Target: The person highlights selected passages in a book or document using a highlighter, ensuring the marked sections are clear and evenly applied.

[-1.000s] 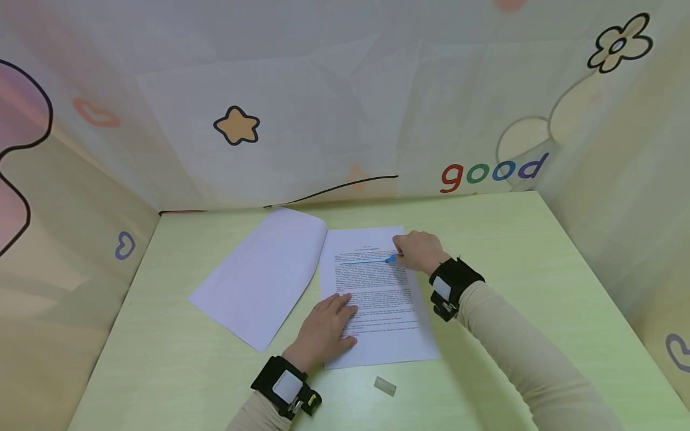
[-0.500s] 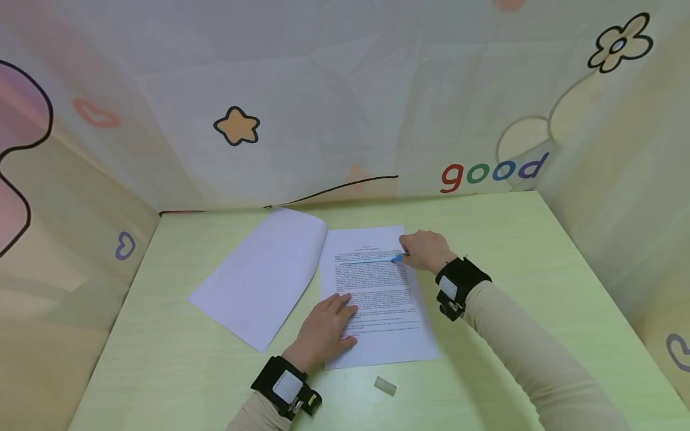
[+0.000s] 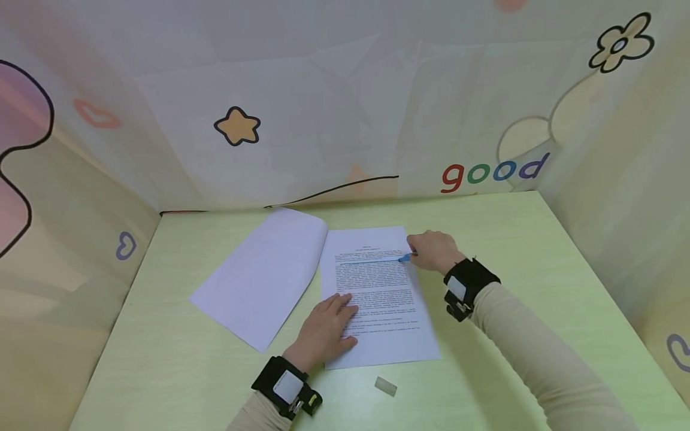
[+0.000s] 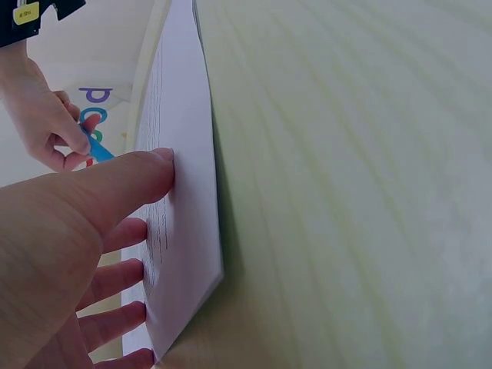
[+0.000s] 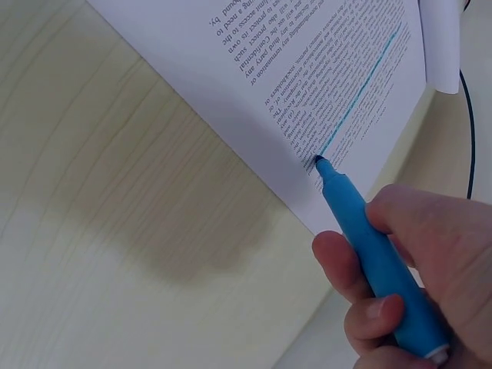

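Observation:
My right hand (image 3: pixel 433 250) grips a blue highlighter (image 5: pixel 369 261) between thumb and curled fingers. Its tip sits at the right end of a blue line (image 5: pixel 361 92) running across the printed text. That text fills the upper page of a white document (image 3: pixel 377 350) on the table. My left hand (image 3: pixel 321 329) rests with spread, straight fingers on the lower left part of this page; in the left wrist view its thumb (image 4: pixel 146 173) presses near the page edge. A turned-over blank sheet (image 3: pixel 264 275) slants to the left, joined to the document at its top left.
A small grey strip-like piece (image 3: pixel 385 387) lies on the light green table (image 3: pixel 512 251) in front of the page. A patterned curtain (image 3: pixel 334 108) hangs behind the table and along both sides.
My right hand has slid to the right with the highlighter, and the blue line on the page has grown longer that way. The left hand has stayed in place.

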Demonstrator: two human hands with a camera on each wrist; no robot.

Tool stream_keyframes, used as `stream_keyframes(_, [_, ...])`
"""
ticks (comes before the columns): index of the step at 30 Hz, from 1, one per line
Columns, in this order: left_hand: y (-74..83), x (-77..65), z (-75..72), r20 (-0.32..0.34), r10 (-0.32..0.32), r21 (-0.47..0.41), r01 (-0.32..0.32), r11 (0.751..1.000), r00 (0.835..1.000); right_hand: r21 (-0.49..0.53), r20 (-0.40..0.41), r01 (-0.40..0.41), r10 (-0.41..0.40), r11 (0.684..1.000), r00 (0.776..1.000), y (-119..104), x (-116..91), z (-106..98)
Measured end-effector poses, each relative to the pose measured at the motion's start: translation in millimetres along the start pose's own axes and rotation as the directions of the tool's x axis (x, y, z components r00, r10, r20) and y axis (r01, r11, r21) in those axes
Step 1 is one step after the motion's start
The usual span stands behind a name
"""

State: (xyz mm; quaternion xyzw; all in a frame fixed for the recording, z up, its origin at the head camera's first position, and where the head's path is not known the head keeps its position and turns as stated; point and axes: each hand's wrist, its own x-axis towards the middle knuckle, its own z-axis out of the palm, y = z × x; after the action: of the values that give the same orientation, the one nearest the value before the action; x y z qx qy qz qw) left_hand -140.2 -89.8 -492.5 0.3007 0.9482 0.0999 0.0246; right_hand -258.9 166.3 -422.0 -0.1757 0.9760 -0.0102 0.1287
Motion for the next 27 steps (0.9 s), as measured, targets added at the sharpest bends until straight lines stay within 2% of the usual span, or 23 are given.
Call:
stream_keyframes(11, [1.1,-0.2,-2.0,-0.014,0.006,0.007,-0.006,1.0,1.0,0.009,-0.038,0.0,0.0,1.0,0.999,11,-3,3])
stream_keyframes(27, [0.5,0.0,0.4,-0.011,-0.009,-0.008,0.009,1.0,1.0,0.032,-0.037,0.006,-0.005,0.999,0.999,11,-2,1])
